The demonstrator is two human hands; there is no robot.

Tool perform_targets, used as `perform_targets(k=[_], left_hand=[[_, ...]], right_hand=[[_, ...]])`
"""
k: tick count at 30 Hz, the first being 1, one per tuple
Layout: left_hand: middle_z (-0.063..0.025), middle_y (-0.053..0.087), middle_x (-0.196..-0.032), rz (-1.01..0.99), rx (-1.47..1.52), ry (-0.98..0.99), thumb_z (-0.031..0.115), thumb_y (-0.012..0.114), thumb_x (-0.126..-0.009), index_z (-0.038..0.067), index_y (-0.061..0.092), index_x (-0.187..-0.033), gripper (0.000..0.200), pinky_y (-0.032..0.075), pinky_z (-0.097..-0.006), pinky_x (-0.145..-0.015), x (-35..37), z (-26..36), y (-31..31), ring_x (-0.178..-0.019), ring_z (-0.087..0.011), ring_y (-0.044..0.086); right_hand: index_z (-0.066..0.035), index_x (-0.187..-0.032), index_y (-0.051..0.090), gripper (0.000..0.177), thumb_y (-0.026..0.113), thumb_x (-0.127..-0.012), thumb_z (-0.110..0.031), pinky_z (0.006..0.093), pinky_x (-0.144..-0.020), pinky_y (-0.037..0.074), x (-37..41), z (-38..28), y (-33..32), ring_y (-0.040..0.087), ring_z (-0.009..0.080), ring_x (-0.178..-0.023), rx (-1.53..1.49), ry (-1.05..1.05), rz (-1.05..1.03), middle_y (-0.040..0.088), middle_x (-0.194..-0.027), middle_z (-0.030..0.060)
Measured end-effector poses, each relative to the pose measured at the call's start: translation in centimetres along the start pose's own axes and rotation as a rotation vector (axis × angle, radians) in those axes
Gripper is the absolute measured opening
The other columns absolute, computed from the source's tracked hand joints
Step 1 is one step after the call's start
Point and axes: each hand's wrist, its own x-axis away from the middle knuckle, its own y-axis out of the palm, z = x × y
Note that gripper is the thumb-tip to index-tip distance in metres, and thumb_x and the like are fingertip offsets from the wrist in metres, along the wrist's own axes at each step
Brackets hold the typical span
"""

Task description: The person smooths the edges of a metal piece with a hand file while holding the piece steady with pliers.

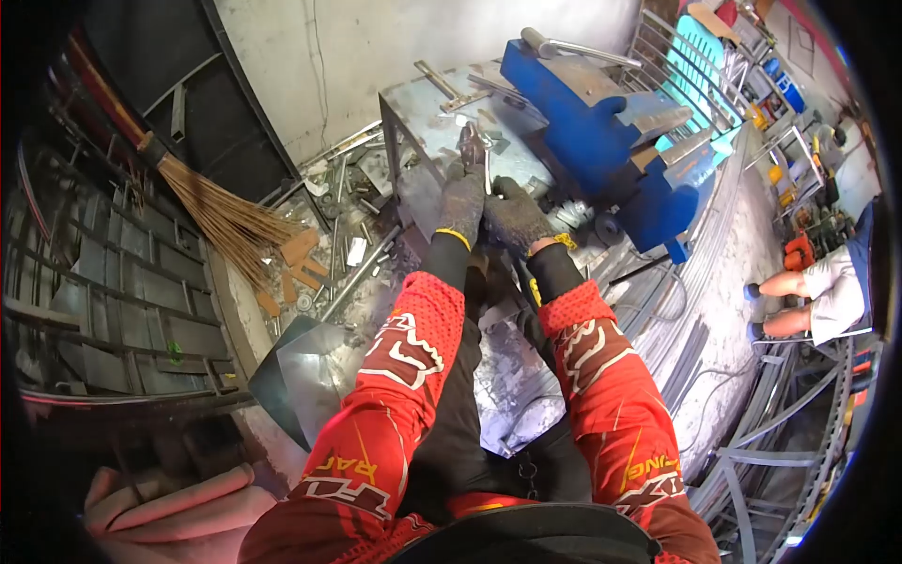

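Wide-angle head-worn view, facing forward and down, left hand [460,199], right hand [519,214] near

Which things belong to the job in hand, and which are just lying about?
Job, apparently:
metal hand tool, exact type unclear
left gloved hand, gripping it
right gloved hand, close by
metal worktable

Just around, apparently:
stick broom
turquoise chair
metal sheet

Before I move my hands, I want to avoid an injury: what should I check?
1. Left hand and right hand gloved: ok.
2. Firm grip on the shiny metal tool: cannot tell; fingers partly hidden.
3. Floor beside the table free of scrap: not ok.
4. Blue vise free of loose tools: not ok; a hammer-like tool seems to rest there.
5. Other person away from the table: ok.
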Motion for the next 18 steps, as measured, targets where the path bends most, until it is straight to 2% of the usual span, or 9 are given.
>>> perform_targets(k=[1, 2, 3, 4, 6, 7, 14, 16, 18], left_hand=[[-0.0202, 0.068, -0.108, -0.046, 0.097, 0.085, 0.026, 0.057, -0.100, 0.004, 0.064, -0.124, 0.033, 0.054, -0.0467, -0.082, -1.4, -3.0, 1.3, -0.098, -0.0346, 0.068], [-0.0154, 0.072, -0.099, -0.089, 0.188, 0.171, 0.037, 0.062, -0.100, 0.004, 0.067, -0.122, 0.039, 0.054, -0.0414, -0.078, -2.2, -5.1, 2.1, -0.092, -0.0265, 0.068], [-0.0209, 0.068, -0.119, -0.156, 0.271, -0.027, 0.036, 0.055, -0.104, 0.005, 0.058, -0.139, 0.046, 0.053, -0.0398, -0.087, 0.2, -0.1, 0.1, -0.109, -0.0298, 0.066], [-0.0209, 0.068, -0.119, -0.156, 0.263, -0.035, 0.036, 0.055, -0.104, 0.005, 0.058, -0.139, 0.046, 0.053, -0.0398, -0.087, 0.1, -1.0, 0.7, -0.109, -0.0298, 0.066], [-0.0242, 0.063, -0.131, -0.071, -0.461, 0.475, 0.027, 0.048, -0.106, 0.005, 0.052, -0.146, 0.045, 0.052, -0.0400, -0.097, 0.1, -2.4, 1.6, -0.122, -0.0359, 0.063], [-0.0248, 0.059, -0.139, -0.269, -0.213, 0.162, 0.014, 0.047, -0.103, 0.003, 0.051, -0.145, 0.044, 0.050, -0.0443, -0.104, -0.9, -2.5, 2.2, -0.127, -0.0394, 0.059], [-0.0222, 0.064, -0.130, -0.156, -0.280, 0.230, 0.027, 0.047, -0.108, 0.001, 0.056, -0.140, 0.042, 0.052, -0.0423, -0.099, -1.6, -4.7, 3.2, -0.118, -0.0350, 0.064], [-0.0205, 0.068, -0.117, -0.195, 0.183, -0.015, 0.039, 0.049, -0.108, 0.002, 0.057, -0.137, 0.048, 0.055, -0.0388, -0.089, -3.2, -7.2, 5.0, -0.106, -0.0302, 0.067], [-0.0192, 0.069, -0.112, -0.218, 0.254, -0.142, 0.041, 0.050, -0.107, 0.002, 0.058, -0.135, 0.049, 0.055, -0.0384, -0.085, -1.0, -3.1, 1.9, -0.101, -0.0286, 0.066]], right_hand=[[0.005, -0.114, 0.062, 0.044, 0.057, -0.096, -0.035, 0.0487, -0.085, 0.053, -0.7, 0.1, 0.1, 0.071, 0.0398, -0.096, 0.092, -0.020, 0.058, 0.070, -0.103, 0.0300], [0.004, -0.108, 0.066, 0.042, 0.059, -0.094, -0.035, 0.0435, -0.083, 0.053, -3.7, 3.6, 1.1, 0.070, 0.0301, -0.089, 0.073, -0.085, 0.227, 0.071, -0.092, 0.0235], [0.005, -0.109, 0.066, 0.044, 0.057, -0.094, -0.036, 0.0489, -0.087, 0.051, -4.4, 3.1, 0.7, 0.066, 0.0419, -0.098, 0.095, -0.070, 0.277, 0.068, -0.100, 0.0306], [0.006, -0.109, 0.065, 0.046, 0.056, -0.095, -0.036, 0.0543, -0.091, 0.049, -4.9, 2.7, 0.3, 0.062, 0.0536, -0.108, 0.117, -0.051, 0.325, 0.066, -0.109, 0.0377], [0.007, -0.105, 0.067, 0.047, 0.056, -0.093, -0.038, 0.0554, -0.092, 0.048, -6.1, 3.0, 0.3, 0.062, 0.0539, -0.107, 0.198, -0.109, 0.410, 0.066, -0.109, 0.0376], [0.007, -0.104, 0.067, 0.048, 0.056, -0.093, -0.037, 0.0553, -0.093, 0.048, -6.6, 3.1, 0.3, 0.062, 0.0533, -0.107, 0.155, -0.105, 0.428, 0.066, -0.109, 0.0378], [0.009, -0.109, 0.069, 0.050, 0.060, -0.089, -0.036, 0.0512, -0.094, 0.050, -7.9, 3.7, 1.0, 0.066, 0.0499, -0.106, 0.138, -0.071, 0.397, 0.069, -0.109, 0.0354], [0.009, -0.115, 0.068, 0.055, 0.062, -0.090, -0.040, 0.0479, -0.098, 0.050, -8.4, 4.8, 0.4, 0.066, 0.0472, -0.110, 0.030, -0.017, 0.163, 0.069, -0.113, 0.0339], [0.009, -0.116, 0.068, 0.057, 0.063, -0.089, -0.041, 0.0468, -0.099, 0.050, -6.6, 4.0, 0.2, 0.066, 0.0463, -0.113, -0.094, -0.042, 0.044, 0.069, -0.115, 0.0332]])
